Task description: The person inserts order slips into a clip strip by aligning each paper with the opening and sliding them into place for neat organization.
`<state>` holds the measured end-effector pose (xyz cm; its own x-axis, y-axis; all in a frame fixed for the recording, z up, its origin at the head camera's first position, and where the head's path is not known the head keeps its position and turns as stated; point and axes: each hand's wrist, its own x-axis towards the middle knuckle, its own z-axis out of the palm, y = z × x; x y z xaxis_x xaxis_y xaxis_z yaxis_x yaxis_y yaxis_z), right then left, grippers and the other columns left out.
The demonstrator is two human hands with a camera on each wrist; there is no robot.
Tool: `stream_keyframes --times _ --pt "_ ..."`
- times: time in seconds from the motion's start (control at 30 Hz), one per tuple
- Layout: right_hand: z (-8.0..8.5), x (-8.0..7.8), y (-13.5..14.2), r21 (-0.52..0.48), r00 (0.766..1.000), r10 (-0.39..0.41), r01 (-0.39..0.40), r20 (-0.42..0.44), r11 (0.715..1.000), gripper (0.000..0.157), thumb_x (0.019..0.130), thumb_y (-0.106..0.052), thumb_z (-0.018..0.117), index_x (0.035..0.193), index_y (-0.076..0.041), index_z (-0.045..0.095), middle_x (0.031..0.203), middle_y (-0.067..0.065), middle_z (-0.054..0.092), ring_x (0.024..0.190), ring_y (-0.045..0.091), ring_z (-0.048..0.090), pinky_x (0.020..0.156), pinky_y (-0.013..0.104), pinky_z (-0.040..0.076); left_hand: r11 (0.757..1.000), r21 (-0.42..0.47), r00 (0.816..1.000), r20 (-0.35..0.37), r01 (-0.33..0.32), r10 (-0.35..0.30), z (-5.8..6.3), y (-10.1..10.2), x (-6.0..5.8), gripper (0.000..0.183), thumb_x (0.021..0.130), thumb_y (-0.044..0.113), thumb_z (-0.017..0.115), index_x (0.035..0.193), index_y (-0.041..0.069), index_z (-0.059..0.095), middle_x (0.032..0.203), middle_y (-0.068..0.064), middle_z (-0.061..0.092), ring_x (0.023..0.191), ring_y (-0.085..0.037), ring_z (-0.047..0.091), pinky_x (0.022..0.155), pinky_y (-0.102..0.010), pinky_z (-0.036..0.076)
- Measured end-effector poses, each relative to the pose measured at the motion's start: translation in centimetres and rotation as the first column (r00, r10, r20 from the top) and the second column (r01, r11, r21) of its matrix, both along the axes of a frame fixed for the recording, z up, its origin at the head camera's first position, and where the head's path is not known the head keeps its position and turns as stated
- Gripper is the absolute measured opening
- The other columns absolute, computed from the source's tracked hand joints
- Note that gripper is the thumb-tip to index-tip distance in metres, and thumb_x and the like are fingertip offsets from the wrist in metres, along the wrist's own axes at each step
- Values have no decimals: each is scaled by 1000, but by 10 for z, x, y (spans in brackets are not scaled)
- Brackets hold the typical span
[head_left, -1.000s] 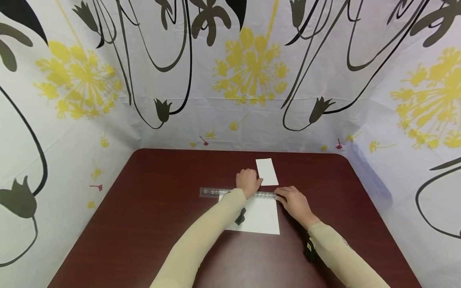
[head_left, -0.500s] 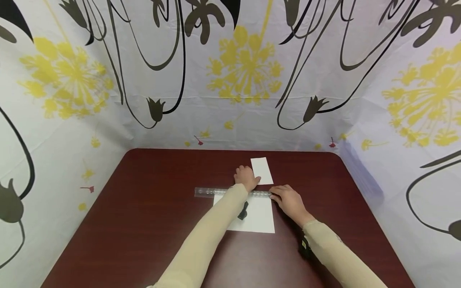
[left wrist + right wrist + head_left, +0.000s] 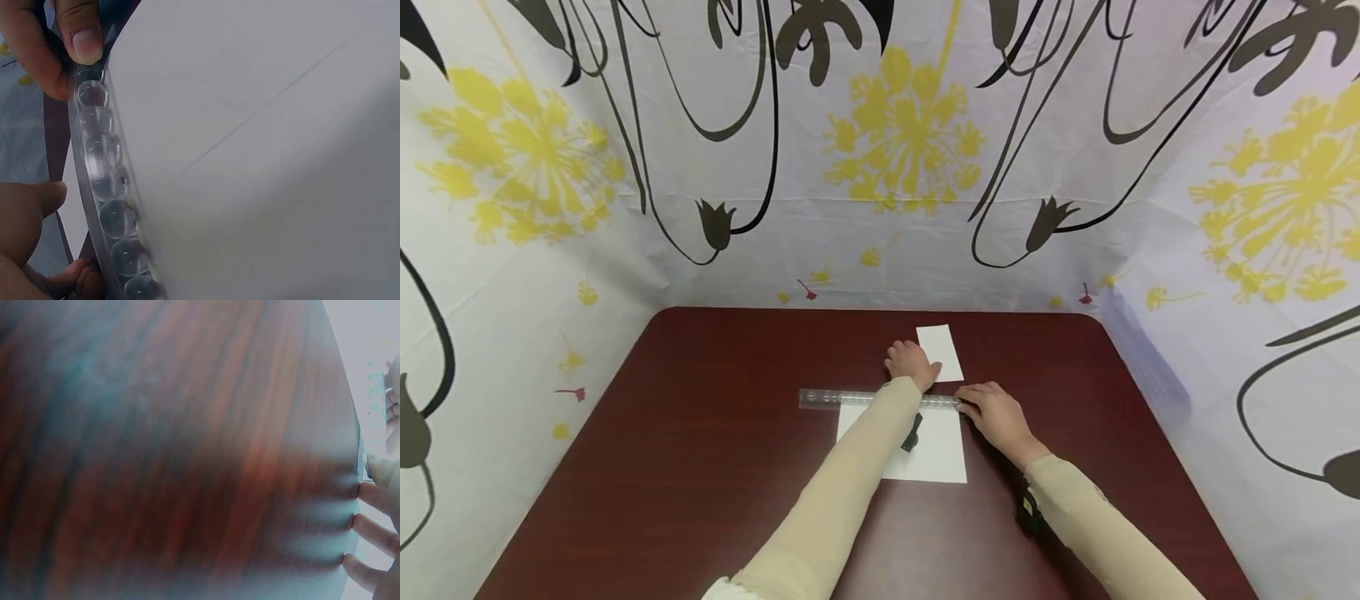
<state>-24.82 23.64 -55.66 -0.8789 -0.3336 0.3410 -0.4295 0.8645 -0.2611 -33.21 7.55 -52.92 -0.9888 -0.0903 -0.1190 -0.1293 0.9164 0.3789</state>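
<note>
A clear plastic ruler (image 3: 820, 399) lies across the far edge of a white sheet of paper (image 3: 936, 462), its left end reaching past the sheet. My right hand (image 3: 1000, 414) grips the ruler's right end; in the left wrist view its thumb (image 3: 86, 47) presses on that end. Just beyond the ruler is my left hand (image 3: 912, 364), its thumb spread toward a smaller white paper (image 3: 943, 350) and overlapping that paper's near left corner. In the left wrist view a faint diagonal line (image 3: 269, 103) crosses the sheet.
Everything lies on a dark reddish-brown table (image 3: 722, 433) with rounded far corners. A white cloth (image 3: 647, 167) printed with yellow and dark flowers surrounds it at the back and sides. A dark object (image 3: 912, 435) shows beside the left sleeve.
The head view has turned slightly, so the scene sits further left. My left hand has shifted a little forward and right, its thumb now over the small paper's edge. Ruler and papers keep their places.
</note>
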Motion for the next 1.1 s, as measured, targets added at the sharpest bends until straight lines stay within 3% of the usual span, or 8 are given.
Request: stream_keyframes --times 0.27,0.7,0.93,1.1 --pt "1 0 0 0 1000 -14 14 16 1000 26 91 -21 71 115 -14 74 117 5 73 110 24 65 86 45 57 999 37 999 -33 -31 32 1 1 0 73 91 54 62 134 -4 51 129 -19 54 117 -31 51 100 -44 46" --pt "1 -2 -1 -8 1000 3 -3 -1 1000 25 90 -20 72 114 -14 74 116 5 74 109 24 66 86 44 57 991 35 992 -3 -129 130 0 15 -6 81 89 60 61 135 -5 51 131 -20 56 121 -34 53 103 -46 45" --pt "0 -1 -3 -11 1000 3 -2 9 1000 24 90 -20 72 113 -15 75 116 5 74 109 24 66 86 45 57 980 -91 984 -43 -176 172 -10 17 -8 82 84 63 66 134 0 52 134 -16 54 119 -28 53 99 -39 47" --pt "-1 -2 0 -4 1000 2 -2 -10 1000 23 90 -20 72 113 -15 75 116 4 74 109 23 66 87 43 57 977 -101 982 -48 -186 182 -8 14 -12 78 81 58 73 130 -1 55 131 -16 56 117 -28 52 99 -38 48"
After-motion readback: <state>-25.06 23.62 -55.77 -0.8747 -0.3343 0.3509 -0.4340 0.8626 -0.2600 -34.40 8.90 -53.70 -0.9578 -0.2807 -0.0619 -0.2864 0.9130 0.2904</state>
